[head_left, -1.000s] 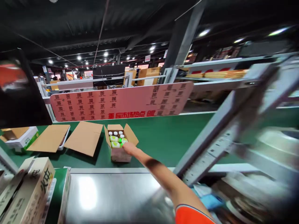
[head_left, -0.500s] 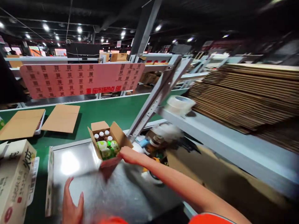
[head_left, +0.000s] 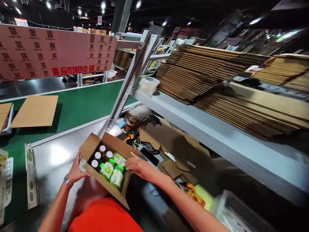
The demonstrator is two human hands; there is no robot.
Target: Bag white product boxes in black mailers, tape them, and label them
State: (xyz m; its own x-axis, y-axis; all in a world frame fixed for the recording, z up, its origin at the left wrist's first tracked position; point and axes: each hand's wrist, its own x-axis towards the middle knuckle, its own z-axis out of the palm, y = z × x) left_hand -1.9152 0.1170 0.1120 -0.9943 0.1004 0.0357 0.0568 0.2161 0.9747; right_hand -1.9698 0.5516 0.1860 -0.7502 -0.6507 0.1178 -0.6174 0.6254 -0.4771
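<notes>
An open cardboard box sits at the near edge of the steel table, close to my body. Inside it lie green-labelled bottles and several upright bottles with white caps. My left hand grips the box's left side, fingers curled on the wall. On the right rim rests my right hand, its fingers closed over the edge by the bottles.
A green conveyor belt runs behind the table, carrying a flat cardboard sheet. To the right, a grey shelf holds stacks of flattened cartons and a tape roll. Tools and scrap cardboard lie under the shelf.
The box came off the green belt and across the steel table to its near edge. My left hand, which was flat on the table, has taken the box's left side.
</notes>
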